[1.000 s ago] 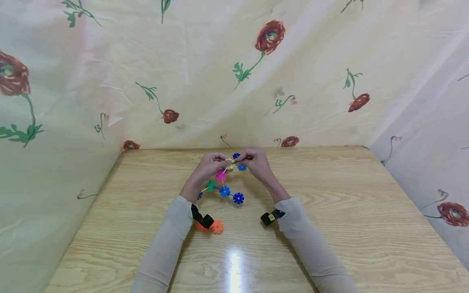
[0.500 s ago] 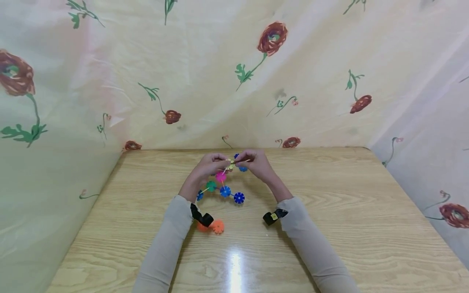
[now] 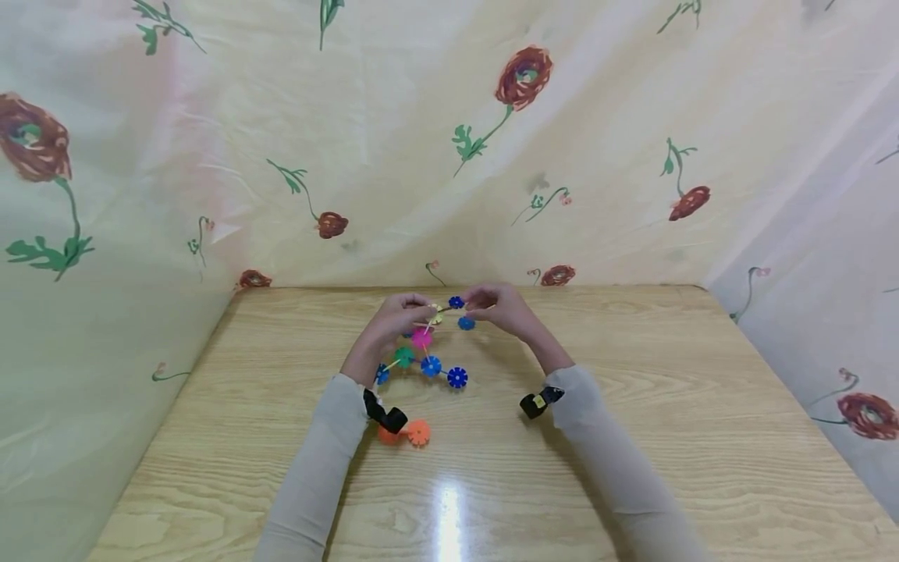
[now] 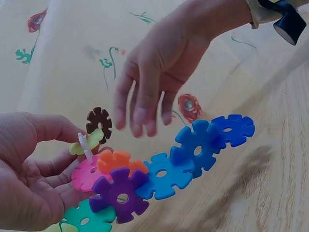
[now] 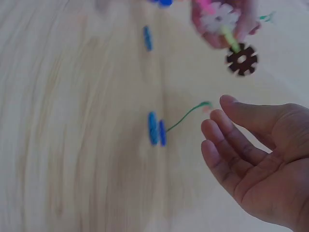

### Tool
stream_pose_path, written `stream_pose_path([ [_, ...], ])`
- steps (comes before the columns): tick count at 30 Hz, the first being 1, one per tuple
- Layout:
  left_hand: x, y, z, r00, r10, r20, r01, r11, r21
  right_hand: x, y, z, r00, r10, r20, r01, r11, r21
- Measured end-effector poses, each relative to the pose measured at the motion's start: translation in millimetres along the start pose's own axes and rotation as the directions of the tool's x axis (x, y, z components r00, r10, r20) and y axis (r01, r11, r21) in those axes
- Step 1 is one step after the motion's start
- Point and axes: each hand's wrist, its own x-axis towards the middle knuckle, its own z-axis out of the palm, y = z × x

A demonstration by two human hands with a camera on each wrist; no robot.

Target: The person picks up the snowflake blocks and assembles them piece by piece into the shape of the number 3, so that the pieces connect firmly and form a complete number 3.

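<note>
My left hand (image 3: 396, 318) pinches a linked chain of notched plastic flower discs near its upper end. In the left wrist view a yellow disc (image 4: 94, 140) and a white disc (image 4: 85, 148) sit at the fingertips, with a brown disc (image 4: 99, 126) standing out beyond them. From there the chain runs through pink (image 4: 87, 175), orange (image 4: 123, 161), purple (image 4: 120, 197) and several blue discs (image 4: 198, 146), plus a green disc (image 4: 91, 217) lower down. My right hand (image 5: 265, 164) holds nothing; its fingers are relaxed, a short gap from the brown disc.
Orange discs (image 3: 419, 432) lie on the wooden table (image 3: 632, 406) near the left wrist. Loose blue discs (image 3: 467, 322) are on the table beyond the hands. A flowered cloth (image 3: 393, 140) hangs behind the table's far edge.
The right hand has let go of the brown disc and drawn back to the right, its fingers loosening. The left hand keeps its pinch on the chain, almost unmoved.
</note>
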Motion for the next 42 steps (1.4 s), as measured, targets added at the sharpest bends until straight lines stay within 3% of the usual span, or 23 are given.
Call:
stream_pose_path([
  [4, 0.2, -0.3, 0.6, 1.0, 0.003, -0.006, -0.003, 1.0, -0.014, 4.8, 11.2, -3.1, 0.998, 0.0, 0.062, 0.004, 0.998, -0.06],
  [11, 1.5, 1.4, 5.5, 0.999, -0.02, -0.048, 0.019, 1.0, -0.019, 12.0, 27.2, -0.3, 0.984, 0.093, 0.153, -0.064, 0.981, -0.183],
  [16, 2.7, 0.9, 7.9, 0.999, -0.014, -0.047, 0.013, 1.0, -0.024, 16.5, 27.8, 3.2, 0.978, 0.085, 0.191, -0.04, 0.973, -0.229],
  [32, 2.6, -0.7, 6.0, 0.999, -0.029, -0.014, 0.029, 1.0, 0.004, 23.6, 34.4, 9.9, 0.98, 0.099, 0.17, -0.048, 0.958, -0.284],
  [42, 3.8, -1.9, 2.3, 1.0, -0.01, 0.029, 0.011, 0.999, -0.033, 21.3, 31.7, 7.4, 0.978, 0.137, 0.159, -0.104, 0.974, -0.2],
])
